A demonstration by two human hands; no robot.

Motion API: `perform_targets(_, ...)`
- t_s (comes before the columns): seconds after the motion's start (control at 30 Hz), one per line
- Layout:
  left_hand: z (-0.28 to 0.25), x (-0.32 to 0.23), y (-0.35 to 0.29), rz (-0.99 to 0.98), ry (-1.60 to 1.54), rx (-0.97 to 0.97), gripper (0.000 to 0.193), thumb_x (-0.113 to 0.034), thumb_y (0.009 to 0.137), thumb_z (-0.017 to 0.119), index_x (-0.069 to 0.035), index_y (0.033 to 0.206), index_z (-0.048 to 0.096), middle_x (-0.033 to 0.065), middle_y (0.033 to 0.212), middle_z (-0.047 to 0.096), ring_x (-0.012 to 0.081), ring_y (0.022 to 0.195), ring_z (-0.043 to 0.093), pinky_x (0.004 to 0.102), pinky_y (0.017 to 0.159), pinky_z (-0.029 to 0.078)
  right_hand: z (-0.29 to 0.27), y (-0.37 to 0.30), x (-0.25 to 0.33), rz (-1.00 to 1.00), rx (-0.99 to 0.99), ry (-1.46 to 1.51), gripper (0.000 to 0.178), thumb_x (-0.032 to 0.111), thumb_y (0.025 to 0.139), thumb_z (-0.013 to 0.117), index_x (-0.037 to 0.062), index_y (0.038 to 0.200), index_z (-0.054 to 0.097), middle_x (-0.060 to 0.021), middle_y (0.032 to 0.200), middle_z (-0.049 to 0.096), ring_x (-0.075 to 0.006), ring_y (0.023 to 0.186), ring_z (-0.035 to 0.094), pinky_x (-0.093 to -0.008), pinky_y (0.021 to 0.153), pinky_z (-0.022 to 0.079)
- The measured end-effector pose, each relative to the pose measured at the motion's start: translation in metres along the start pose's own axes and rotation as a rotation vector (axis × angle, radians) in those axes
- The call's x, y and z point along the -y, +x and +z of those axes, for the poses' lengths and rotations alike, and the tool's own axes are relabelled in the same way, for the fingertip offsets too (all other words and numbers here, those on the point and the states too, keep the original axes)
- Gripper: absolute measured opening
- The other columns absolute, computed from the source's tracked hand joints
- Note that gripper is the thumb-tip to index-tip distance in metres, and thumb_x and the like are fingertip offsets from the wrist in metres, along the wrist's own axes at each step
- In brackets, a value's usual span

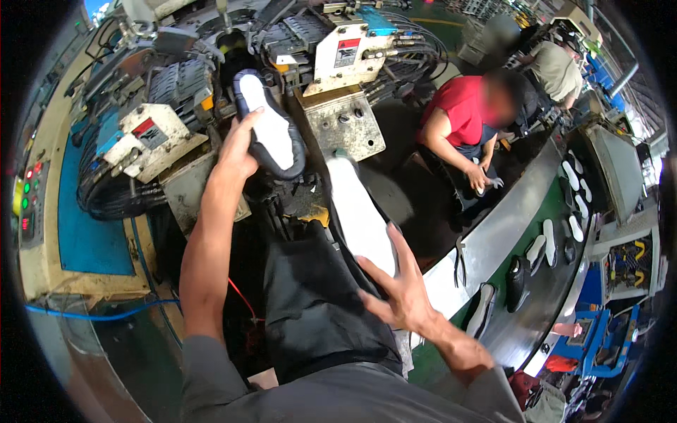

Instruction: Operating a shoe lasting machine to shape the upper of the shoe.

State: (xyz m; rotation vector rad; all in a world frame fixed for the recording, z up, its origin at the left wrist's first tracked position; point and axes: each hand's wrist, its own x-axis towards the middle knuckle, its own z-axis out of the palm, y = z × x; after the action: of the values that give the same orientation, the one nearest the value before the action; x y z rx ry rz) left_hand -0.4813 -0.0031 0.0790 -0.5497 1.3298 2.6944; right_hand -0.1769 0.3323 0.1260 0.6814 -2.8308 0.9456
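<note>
My left hand [242,146] is closed on the side of a dark shoe upper [295,156], its thumb on the white sole-side face. That upper lies bottom up at the front of the machine, between its two clamp blocks. Nearer to me and to the right, my right hand [400,292] grips the near end of a second shoe upper [360,215], also dark-edged with a long white bottom facing up. Its fingers lie apart along the upper's edge and across the white. The undersides of both uppers are hidden.
The shoe-making machine [345,60] with hoses fills the far side. A button panel [32,194] stands at left. On the right, a conveyor [543,314] carries several shoes and white soles; pliers [460,261] lie on its metal edge. A co-worker in red [455,106] sits beyond, handling something.
</note>
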Motion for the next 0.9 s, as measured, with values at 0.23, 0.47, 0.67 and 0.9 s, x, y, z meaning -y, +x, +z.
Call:
perform_targets(0.23, -0.067, 0.009, -0.158, 0.02, -0.111, 0.276, 0.075, -0.047, 0.109, 0.056, 0.007, 0.16, 0.045, 0.0318, 0.148, 0.063, 0.0439, 0.133, 0.068, 0.0529, 0.116, 0.054, 0.028, 0.191, -0.013, -0.258, -0.144, -0.055, 0.075, 0.027, 0.087, 0.086, 0.0267, 0.158, 0.062, -0.0417, 0.172, 0.021, -0.0625, 0.139, 0.05, -0.0611, 0.118, 0.048)
perform_targets(0.47, -0.16, 0.07, -0.29, 0.017, -0.255, 0.197, 0.122, -0.092, 0.096, 0.047, 0.004, 0.171, 0.03, 0.033, 0.157, 0.056, 0.0502, 0.136, 0.065, 0.067, 0.113, 0.054, 0.092, 0.26, -0.015, -0.198, -0.155, -0.025, 0.074, 0.028, 0.091, 0.083, 0.0292, 0.161, 0.059, -0.041, 0.174, 0.015, -0.0653, 0.139, 0.048, -0.0625, 0.12, 0.047)
perform_targets(0.67, -0.198, 0.11, -0.335, -0.128, -0.387, -0.061, 0.1, -0.078, 0.106, 0.043, 0.004, 0.162, 0.044, 0.0337, 0.137, 0.068, 0.0479, 0.119, 0.073, 0.0632, 0.104, 0.06, 0.109, 0.261, -0.018, -0.151, -0.181, 0.05, 0.076, 0.031, 0.089, 0.085, 0.0259, 0.16, 0.059, -0.0396, 0.173, 0.018, -0.0629, 0.153, 0.037, -0.0617, 0.126, 0.04)
perform_targets(0.9, -0.181, 0.127, -0.363, -0.167, -0.3, -0.095, 0.091, -0.071, 0.11, 0.034, 0.005, 0.159, 0.047, 0.0324, 0.133, 0.069, 0.0479, 0.116, 0.074, 0.0612, 0.102, 0.06, 0.113, 0.267, -0.006, -0.205, -0.077, -0.136, 0.081, 0.034, 0.089, 0.083, 0.0292, 0.164, 0.052, -0.0392, 0.172, 0.021, -0.061, 0.145, 0.044, -0.0606, 0.122, 0.043)
